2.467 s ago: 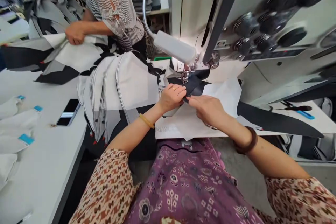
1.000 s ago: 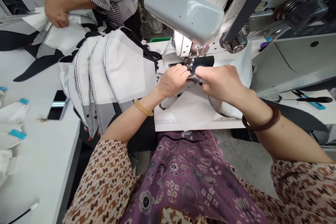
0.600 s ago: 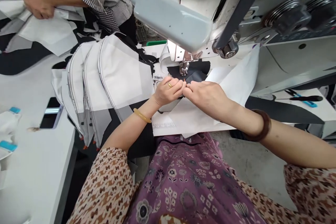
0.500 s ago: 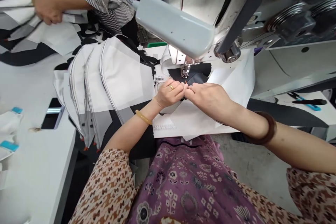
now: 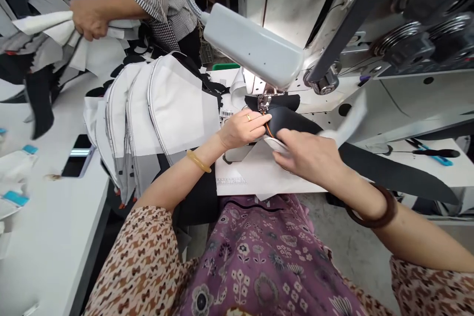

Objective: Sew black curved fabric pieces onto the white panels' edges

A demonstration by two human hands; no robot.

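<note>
L hand (image 5: pixel 242 129) lies almost flat, fingers pressing black fabric piece (image 5: pixel 292 121) just beside presser foot (image 5: pixel 264 103) of sewing machine (image 5: pixel 285 5); R hand (image 5: pixel 307 157) half closed, pinching white cloth edge (image 5: pixel 274 144); material seems light, soft, prob. slippery; best hold near edges.

The left hand (image 5: pixel 242 129) presses black fabric (image 5: pixel 292 121) just beside the presser foot (image 5: pixel 263 102) of a sewing machine (image 5: pixel 281 5), and the right hand (image 5: pixel 309 158) pinches a white edge (image 5: pixel 274 144) below it. Stacked white panels (image 5: pixel 166 108) lie to the left of the hands. Further left, a co-worker's hand (image 5: pixel 89 19) grips white pieces (image 5: pixel 44 24), and a phone (image 5: pixel 76 157) lies on the desk (image 5: pixel 48 247).
</note>
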